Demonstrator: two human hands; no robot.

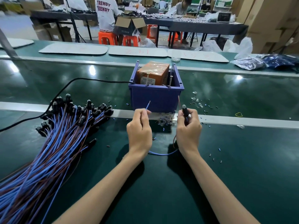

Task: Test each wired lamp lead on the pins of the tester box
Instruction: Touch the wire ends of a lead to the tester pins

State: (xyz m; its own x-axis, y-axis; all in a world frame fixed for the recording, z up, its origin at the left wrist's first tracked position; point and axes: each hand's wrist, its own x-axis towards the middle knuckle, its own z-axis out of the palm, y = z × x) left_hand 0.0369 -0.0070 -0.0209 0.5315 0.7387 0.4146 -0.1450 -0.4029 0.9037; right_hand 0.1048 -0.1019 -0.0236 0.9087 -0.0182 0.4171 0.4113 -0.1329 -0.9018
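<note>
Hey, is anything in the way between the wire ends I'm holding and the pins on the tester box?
Nothing visible blocks them. The blue wire end in the left hand and the brown wire end in the right hand sit before the tester box wall, below its pins; only open air lies between.

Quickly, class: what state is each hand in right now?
Left hand: closed, pinching the blue wire.
Right hand: closed, gripping the lamp holder.
</note>
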